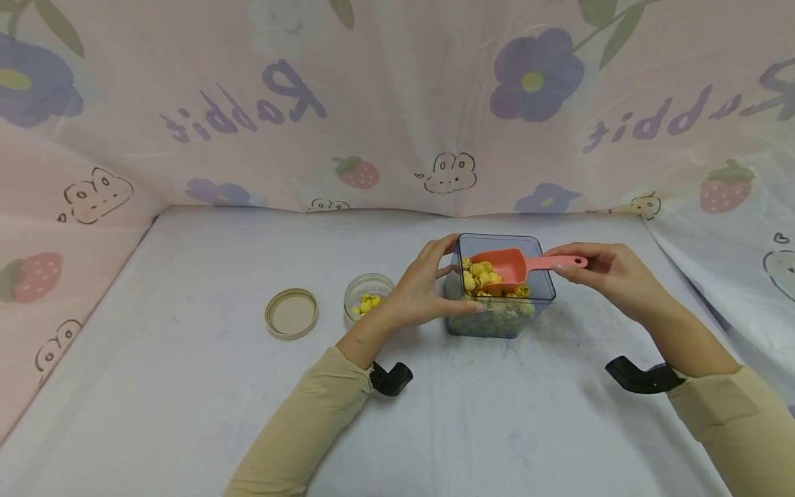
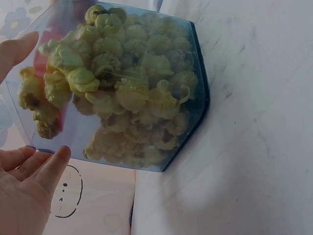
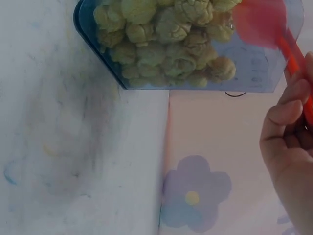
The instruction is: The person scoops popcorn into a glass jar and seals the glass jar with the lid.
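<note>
Standing on the white tabletop (image 1: 186,400), the transparent blue-tinted container (image 1: 491,324) is gripped near its rim by the left hand (image 1: 416,290). Inside its mouth lies the coral scoop (image 1: 511,266), long axis running sideways, extending leftward from the right hand (image 1: 605,273) pinching its handle; yellow popcorn (image 1: 477,275) loads it.

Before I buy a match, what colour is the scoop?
A coral-pink scoop, clearest in the head view.

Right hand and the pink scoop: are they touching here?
Touching. The head view shows it plainly: the right hand pinches the pink scoop by its handle.
</note>
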`<action>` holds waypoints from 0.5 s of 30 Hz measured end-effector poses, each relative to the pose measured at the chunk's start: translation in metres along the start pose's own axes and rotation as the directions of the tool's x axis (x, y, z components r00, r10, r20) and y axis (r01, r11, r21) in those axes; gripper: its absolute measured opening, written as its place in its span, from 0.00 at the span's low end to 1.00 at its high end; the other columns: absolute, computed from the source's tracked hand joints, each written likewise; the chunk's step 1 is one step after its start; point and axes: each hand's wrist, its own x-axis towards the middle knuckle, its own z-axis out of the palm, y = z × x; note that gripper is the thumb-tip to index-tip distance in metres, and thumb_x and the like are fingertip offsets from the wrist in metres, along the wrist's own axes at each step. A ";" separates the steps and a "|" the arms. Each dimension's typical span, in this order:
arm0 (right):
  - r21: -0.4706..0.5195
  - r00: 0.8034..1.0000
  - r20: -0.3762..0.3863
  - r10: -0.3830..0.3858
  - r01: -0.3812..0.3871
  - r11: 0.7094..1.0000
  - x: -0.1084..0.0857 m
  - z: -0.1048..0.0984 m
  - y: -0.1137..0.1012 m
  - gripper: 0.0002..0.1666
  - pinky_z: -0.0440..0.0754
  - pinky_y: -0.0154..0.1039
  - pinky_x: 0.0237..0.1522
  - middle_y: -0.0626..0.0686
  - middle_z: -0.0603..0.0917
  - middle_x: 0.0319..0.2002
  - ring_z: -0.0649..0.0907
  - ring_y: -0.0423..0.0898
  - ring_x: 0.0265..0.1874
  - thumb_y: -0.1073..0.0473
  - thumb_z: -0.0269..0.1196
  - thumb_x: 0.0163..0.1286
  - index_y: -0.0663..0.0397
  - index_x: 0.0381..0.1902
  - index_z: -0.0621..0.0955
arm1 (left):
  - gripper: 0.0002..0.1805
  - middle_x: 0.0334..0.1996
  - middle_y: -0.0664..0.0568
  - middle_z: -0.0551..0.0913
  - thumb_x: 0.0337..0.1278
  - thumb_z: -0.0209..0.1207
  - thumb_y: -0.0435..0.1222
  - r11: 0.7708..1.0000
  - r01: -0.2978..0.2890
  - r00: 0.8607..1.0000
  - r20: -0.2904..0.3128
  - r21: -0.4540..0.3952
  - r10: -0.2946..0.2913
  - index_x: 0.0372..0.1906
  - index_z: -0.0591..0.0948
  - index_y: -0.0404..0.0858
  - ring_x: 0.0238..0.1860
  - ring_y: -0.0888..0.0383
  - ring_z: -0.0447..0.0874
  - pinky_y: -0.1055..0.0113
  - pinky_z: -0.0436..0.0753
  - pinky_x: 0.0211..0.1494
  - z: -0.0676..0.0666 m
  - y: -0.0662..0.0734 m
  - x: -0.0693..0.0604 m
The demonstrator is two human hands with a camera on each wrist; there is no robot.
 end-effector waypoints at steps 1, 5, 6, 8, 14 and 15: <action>0.009 1.000 -0.004 -0.005 0.005 1.000 0.000 0.000 0.001 0.14 0.72 0.32 0.27 0.43 0.80 0.30 0.74 0.40 0.28 0.66 0.60 0.68 0.59 0.50 0.82 | 0.57 0.69 0.47 0.59 0.41 0.75 0.39 1.000 -0.001 1.000 0.001 -0.002 0.001 0.75 0.51 0.40 0.71 0.56 0.58 0.66 0.71 0.67 0.000 0.000 0.000; 0.079 1.000 -0.007 -0.009 0.010 0.997 0.000 -0.002 0.006 0.14 0.74 0.28 0.31 0.41 0.82 0.31 0.76 0.38 0.30 0.68 0.59 0.68 0.54 0.49 0.83 | 0.57 0.69 0.46 0.59 0.41 0.75 0.38 1.000 -0.009 1.000 -0.003 -0.013 0.009 0.74 0.51 0.39 0.71 0.56 0.58 0.63 0.72 0.67 0.000 -0.001 0.000; 0.105 1.000 -0.004 -0.007 0.007 0.994 0.000 -0.002 0.008 0.14 0.74 0.28 0.31 0.41 0.82 0.31 0.76 0.37 0.31 0.68 0.59 0.68 0.53 0.49 0.84 | 0.57 0.69 0.45 0.59 0.41 0.75 0.38 1.000 -0.011 1.000 -0.003 -0.018 0.011 0.74 0.51 0.39 0.71 0.55 0.58 0.62 0.72 0.67 0.000 -0.001 0.000; 0.147 1.000 -0.004 0.002 -0.001 0.989 0.000 -0.001 0.011 0.15 0.72 0.30 0.30 0.40 0.80 0.30 0.75 0.38 0.30 0.69 0.58 0.69 0.49 0.48 0.84 | 0.57 0.68 0.46 0.60 0.41 0.75 0.38 1.000 -0.013 1.000 -0.005 -0.024 0.013 0.74 0.51 0.39 0.71 0.56 0.58 0.61 0.71 0.67 0.000 -0.001 0.000; 0.422 0.998 0.020 -0.058 0.045 0.905 -0.004 0.003 0.018 0.16 0.63 0.36 0.29 0.46 0.75 0.26 0.71 0.41 0.29 0.73 0.53 0.70 0.56 0.48 0.83 | 0.57 0.68 0.47 0.59 0.42 0.75 0.38 1.000 -0.009 1.000 0.001 -0.017 0.009 0.74 0.51 0.39 0.71 0.56 0.57 0.63 0.71 0.67 0.000 -0.001 0.001; 0.466 0.997 0.022 -0.071 0.053 0.883 -0.004 0.004 0.019 0.17 0.63 0.36 0.29 0.46 0.75 0.27 0.71 0.41 0.30 0.74 0.52 0.70 0.57 0.48 0.83 | 0.57 0.68 0.46 0.59 0.42 0.75 0.38 1.000 -0.008 1.000 0.002 -0.015 0.008 0.74 0.51 0.39 0.71 0.56 0.57 0.63 0.71 0.67 0.001 -0.001 0.001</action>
